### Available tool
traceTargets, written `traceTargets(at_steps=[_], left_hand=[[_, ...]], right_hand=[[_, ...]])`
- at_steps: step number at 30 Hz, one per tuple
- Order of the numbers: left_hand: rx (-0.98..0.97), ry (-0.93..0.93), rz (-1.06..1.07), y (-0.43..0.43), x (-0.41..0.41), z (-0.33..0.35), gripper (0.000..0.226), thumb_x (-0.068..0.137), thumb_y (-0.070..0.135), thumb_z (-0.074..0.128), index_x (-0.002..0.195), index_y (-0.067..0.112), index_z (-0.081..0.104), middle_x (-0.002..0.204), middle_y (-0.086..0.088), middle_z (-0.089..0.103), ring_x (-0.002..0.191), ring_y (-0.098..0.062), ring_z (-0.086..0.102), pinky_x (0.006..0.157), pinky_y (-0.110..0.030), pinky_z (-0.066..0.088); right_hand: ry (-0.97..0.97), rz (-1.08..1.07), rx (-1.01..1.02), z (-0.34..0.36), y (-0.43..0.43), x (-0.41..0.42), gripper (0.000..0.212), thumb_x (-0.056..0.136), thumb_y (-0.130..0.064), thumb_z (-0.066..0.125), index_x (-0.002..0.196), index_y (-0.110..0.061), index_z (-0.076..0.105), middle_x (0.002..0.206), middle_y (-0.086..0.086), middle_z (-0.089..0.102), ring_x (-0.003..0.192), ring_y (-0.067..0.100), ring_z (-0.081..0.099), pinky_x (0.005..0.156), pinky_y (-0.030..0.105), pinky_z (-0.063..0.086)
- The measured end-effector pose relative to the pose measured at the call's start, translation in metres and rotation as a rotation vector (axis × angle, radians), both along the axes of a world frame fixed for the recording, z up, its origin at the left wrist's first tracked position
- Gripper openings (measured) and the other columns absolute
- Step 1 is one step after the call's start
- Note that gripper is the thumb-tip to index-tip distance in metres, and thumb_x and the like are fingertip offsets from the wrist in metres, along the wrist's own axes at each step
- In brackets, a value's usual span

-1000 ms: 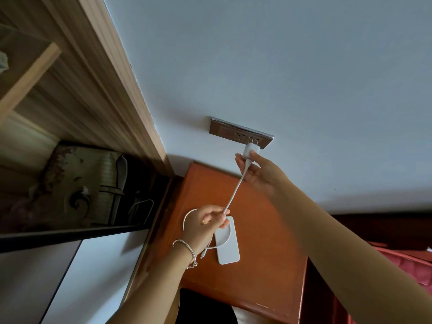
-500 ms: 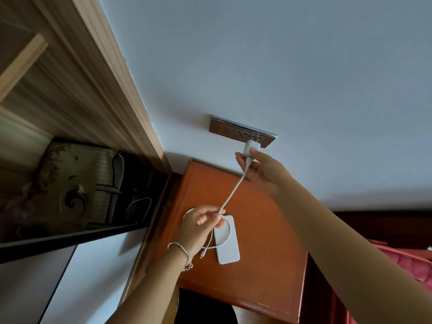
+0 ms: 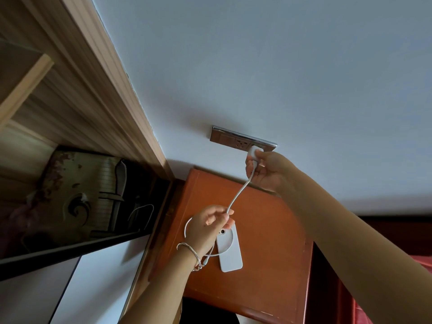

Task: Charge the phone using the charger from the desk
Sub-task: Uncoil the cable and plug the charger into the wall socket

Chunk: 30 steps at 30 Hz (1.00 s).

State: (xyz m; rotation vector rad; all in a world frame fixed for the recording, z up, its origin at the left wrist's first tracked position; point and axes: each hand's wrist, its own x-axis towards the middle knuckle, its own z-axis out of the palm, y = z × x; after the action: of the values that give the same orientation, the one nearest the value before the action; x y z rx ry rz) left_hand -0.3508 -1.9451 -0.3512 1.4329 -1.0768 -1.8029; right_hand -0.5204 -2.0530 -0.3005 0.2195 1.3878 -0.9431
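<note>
My right hand grips the white charger plug and holds it against the right end of the metallic wall socket plate. The white cable runs down from the plug to my left hand, which pinches it above the desk. The rest of the cable loops over the white phone, which lies face down on the orange-brown desk. The cable's free end dangles beside my left wrist, apart from the phone.
A wooden shelf unit stands along the left, with a dark patterned bag in its lower compartment. A white panel sits below it. Red bedding shows at the far right. The pale wall fills the top.
My right hand has pushed the plug up from just below the socket plate onto its right end. My left hand has kept its hold on the cable above the phone.
</note>
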Motion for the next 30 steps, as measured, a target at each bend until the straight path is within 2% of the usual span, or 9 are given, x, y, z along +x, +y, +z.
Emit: traceTargets(at_steps=[4,8,11,14,17,22,26,30], left_hand=[[0.023,0.003,-0.022,0.002,-0.003,0.000,0.015,0.089,0.001,0.053,0.096,-0.004,0.065,0.075,-0.012,0.067,0.064,-0.002,0.065,0.060,-0.010,0.047],[0.004,0.004,-0.037,0.002,-0.009,0.003,0.014,0.089,0.003,0.053,0.095,-0.001,0.065,0.074,-0.008,0.068,0.065,-0.004,0.066,0.063,-0.014,0.049],[-0.001,0.001,-0.056,-0.001,-0.011,0.002,0.014,0.089,0.003,0.052,0.093,0.001,0.065,0.072,-0.004,0.068,0.065,-0.005,0.066,0.064,-0.018,0.051],[0.013,-0.016,-0.062,-0.001,-0.010,0.003,0.014,0.090,0.003,0.051,0.092,0.003,0.065,0.073,-0.005,0.069,0.066,-0.004,0.066,0.059,-0.012,0.047],[0.023,-0.014,-0.062,-0.001,-0.008,0.005,0.015,0.089,0.004,0.052,0.090,0.007,0.066,0.074,-0.006,0.070,0.067,-0.007,0.067,0.057,-0.010,0.044],[0.010,-0.014,-0.078,-0.010,-0.008,0.007,0.014,0.089,0.005,0.053,0.089,0.009,0.066,0.074,-0.002,0.071,0.070,-0.011,0.069,0.062,-0.014,0.049],[0.029,-0.021,-0.075,-0.011,-0.005,0.003,0.014,0.089,0.005,0.053,0.089,0.009,0.066,0.073,-0.001,0.071,0.070,-0.011,0.069,0.063,-0.015,0.050],[0.020,-0.034,-0.081,-0.008,-0.002,0.002,0.014,0.089,0.006,0.053,0.090,0.009,0.067,0.073,-0.002,0.071,0.068,-0.008,0.069,0.060,-0.011,0.047]], right_hand=[[0.070,0.050,-0.011,-0.008,0.006,0.002,0.020,0.097,-0.018,0.046,0.084,-0.003,0.050,0.069,0.008,0.053,0.053,0.013,0.046,0.038,0.016,0.044],[0.068,0.042,0.034,-0.002,-0.006,-0.001,0.013,0.095,-0.015,0.047,0.088,-0.006,0.053,0.068,0.005,0.054,0.034,0.009,0.048,0.035,0.013,0.040],[0.075,0.035,0.033,-0.002,-0.007,0.002,0.014,0.095,-0.014,0.047,0.084,-0.007,0.052,0.066,0.004,0.053,0.044,0.008,0.046,0.034,0.013,0.040],[0.110,0.039,-0.002,-0.009,0.003,0.006,0.012,0.096,-0.015,0.047,0.087,-0.007,0.050,0.068,0.007,0.053,0.052,0.012,0.043,0.035,0.014,0.040],[0.144,0.054,-0.003,-0.007,0.002,0.005,0.013,0.095,-0.013,0.047,0.085,-0.006,0.051,0.068,0.007,0.053,0.052,0.011,0.042,0.035,0.014,0.040],[0.032,-0.005,0.072,0.001,-0.014,0.010,0.026,0.094,-0.012,0.042,0.069,-0.008,0.049,0.056,0.002,0.050,0.044,0.007,0.041,0.032,0.012,0.035],[0.138,0.016,-0.013,-0.014,0.000,0.013,0.013,0.094,-0.012,0.046,0.082,-0.008,0.051,0.069,0.007,0.054,0.051,0.012,0.043,0.037,0.015,0.039],[0.297,0.093,-0.079,-0.023,0.011,0.006,0.011,0.093,-0.015,0.052,0.097,-0.005,0.054,0.068,0.010,0.056,0.044,0.013,0.046,0.038,0.017,0.041]])
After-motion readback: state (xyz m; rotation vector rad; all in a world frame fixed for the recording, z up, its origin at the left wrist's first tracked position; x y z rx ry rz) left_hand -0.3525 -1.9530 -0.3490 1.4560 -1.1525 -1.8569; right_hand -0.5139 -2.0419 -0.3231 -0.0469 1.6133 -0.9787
